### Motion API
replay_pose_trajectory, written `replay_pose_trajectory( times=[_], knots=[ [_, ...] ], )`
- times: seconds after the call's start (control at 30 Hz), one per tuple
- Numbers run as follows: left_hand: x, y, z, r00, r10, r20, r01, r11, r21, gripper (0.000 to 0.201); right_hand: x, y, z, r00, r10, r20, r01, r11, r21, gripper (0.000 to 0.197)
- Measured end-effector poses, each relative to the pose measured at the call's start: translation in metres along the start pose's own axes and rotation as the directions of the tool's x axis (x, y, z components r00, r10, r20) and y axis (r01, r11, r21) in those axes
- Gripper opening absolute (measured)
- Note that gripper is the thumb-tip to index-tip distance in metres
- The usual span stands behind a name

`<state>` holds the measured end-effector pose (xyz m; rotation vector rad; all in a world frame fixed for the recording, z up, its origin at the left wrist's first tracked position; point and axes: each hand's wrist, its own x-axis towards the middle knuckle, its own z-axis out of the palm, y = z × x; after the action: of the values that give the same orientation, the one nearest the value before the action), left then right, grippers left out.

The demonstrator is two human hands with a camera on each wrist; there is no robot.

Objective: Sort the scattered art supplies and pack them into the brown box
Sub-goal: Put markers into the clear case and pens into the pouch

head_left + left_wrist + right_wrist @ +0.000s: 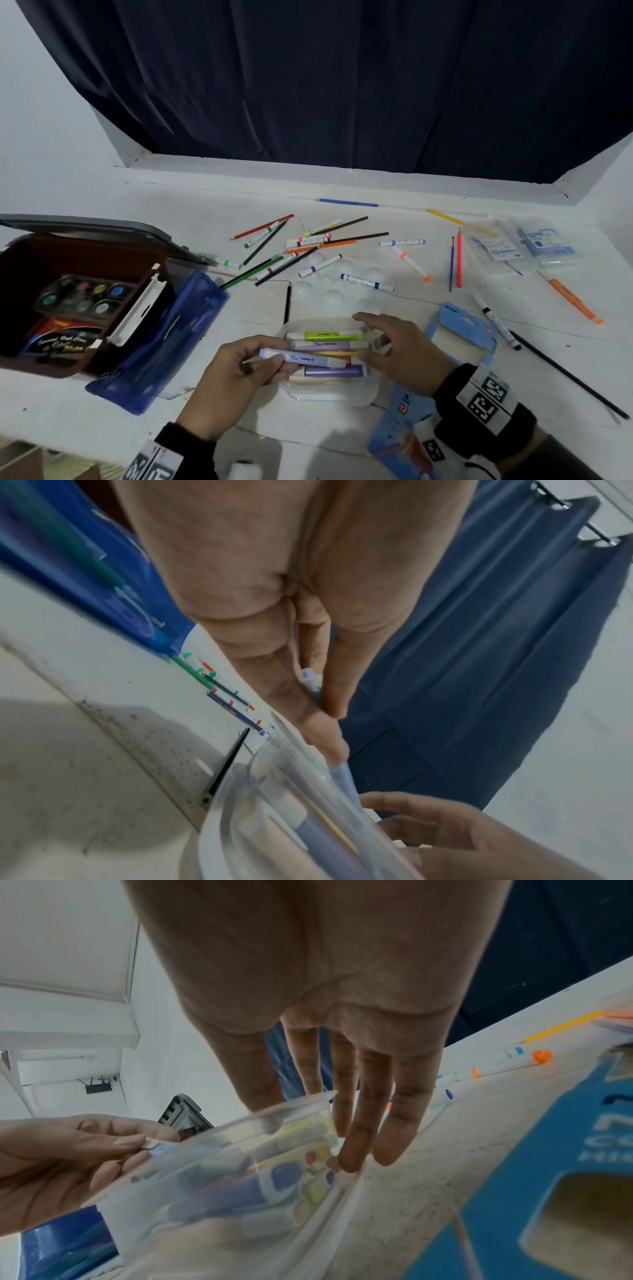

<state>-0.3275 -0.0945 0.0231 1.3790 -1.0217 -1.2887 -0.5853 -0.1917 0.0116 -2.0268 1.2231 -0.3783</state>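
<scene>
Here the brown box (85, 253) is sitting open at the bench's (191, 205) left edge — dark maroon-brown walls, paint pots and a packet inside. Nearer, a clear tub (329, 394) is holding pastel highlighters. The left hand (233, 377) is pinching a lilac highlighter (301, 358) over it — the right hand's fingers (390, 1129) are lying straight, touching the tub's end.
</scene>
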Motion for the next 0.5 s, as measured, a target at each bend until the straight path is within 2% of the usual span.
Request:
replay_pose_trajectory(
  times=[0.33,0.43,0.5],
  knots=[
    [0.010,0.001,-0.009,0.990,0.140,-0.019,-0.133,0.967,0.219,0.018,0.001,0.004,-0.003,1.000,0.011,-0.002,-0.010,1.000,0.026,0.057],
    [0.012,-0.004,-0.015,0.972,0.236,0.022,-0.220,0.860,0.460,0.017,0.002,0.005,-0.004,1.000,0.005,-0.001,-0.005,1.000,0.025,0.057],
    [0.014,-0.003,-0.017,0.963,0.264,0.054,-0.253,0.814,0.523,0.017,0.003,0.006,-0.005,1.000,0.005,0.001,-0.005,1.000,0.021,0.055]
  ],
)
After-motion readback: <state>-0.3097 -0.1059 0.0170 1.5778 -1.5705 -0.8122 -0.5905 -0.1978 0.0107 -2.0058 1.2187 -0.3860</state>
